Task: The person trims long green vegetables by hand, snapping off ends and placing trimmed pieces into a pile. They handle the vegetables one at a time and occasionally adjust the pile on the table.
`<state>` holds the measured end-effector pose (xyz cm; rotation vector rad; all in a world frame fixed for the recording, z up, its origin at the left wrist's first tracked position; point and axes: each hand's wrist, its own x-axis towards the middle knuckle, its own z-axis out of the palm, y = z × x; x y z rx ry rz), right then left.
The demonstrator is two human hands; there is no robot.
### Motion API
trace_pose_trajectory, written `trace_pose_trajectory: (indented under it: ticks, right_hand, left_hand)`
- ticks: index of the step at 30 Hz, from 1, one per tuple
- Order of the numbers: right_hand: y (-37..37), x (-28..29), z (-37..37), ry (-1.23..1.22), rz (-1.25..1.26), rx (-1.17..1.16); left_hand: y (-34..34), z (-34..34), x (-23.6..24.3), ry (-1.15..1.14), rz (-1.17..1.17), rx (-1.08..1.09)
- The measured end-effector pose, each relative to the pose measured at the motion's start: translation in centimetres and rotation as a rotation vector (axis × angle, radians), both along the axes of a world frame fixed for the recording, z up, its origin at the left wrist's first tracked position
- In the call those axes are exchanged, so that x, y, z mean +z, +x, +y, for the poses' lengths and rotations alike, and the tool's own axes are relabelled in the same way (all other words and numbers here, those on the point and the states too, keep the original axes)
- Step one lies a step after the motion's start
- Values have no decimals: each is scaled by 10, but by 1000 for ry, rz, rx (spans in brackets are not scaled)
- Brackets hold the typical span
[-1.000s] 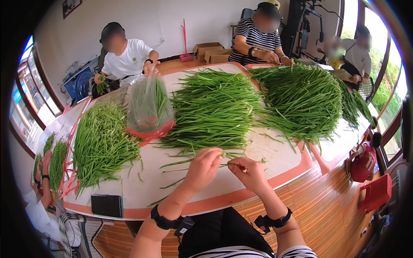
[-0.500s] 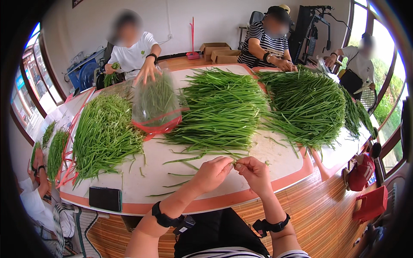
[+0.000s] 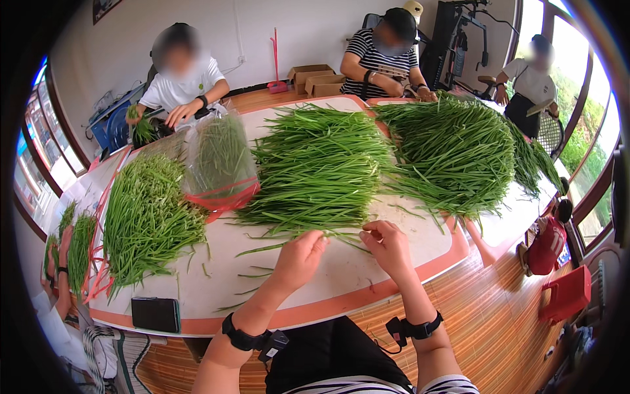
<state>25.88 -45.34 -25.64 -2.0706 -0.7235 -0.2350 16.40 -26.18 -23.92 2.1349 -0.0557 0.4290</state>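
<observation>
Left hand and right hand both up at the near fringe of the middle pile, close to the table's near edge. Right fingers pinched shut on a thin green stalk (fingertips curled in, stalk running left from them toward the other hand). Left fingers bent over the same stalk end; can't tell whether they actually clamp it or just rest on it. Both wrists carry black straps.

Stalk lies just off the middle pile's near tips, over bare white table, near-centre. A few loose stalks scattered left of the left hand, flat on the top.

Outward: middle pile spreads from centre to the far edge. Right pile fills the far right corner, touching the middle one at the far side. Left pile runs along the left edge. Between left and middle piles a clear bag stuffed with stalks, red band at its lower end, lying tilted. Black phone flat at the near left corner.

Table rim is orange. Person in a white shirt at the far left corner, hands on a small bunch. Person in a striped shirt at the far edge.
</observation>
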Motion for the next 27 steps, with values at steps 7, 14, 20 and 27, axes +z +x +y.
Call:
trace_pose_trajectory:
  ticks: [7,14,20,27]
  right_hand:
    - [-1,-1,9,-261,-189,45]
    - [0,-4,6,-171,-232,2]
    - [-30,21,10,-111,-46,317]
    - [-41,16,14,242,316,232]
  left_hand:
    - [0,2,5,-91,-34,98]
    - [1,3,6,-105,0,110]
    - [0,-3,3,-105,-127,-66]
    - [-6,-6,12,-207,274,-205]
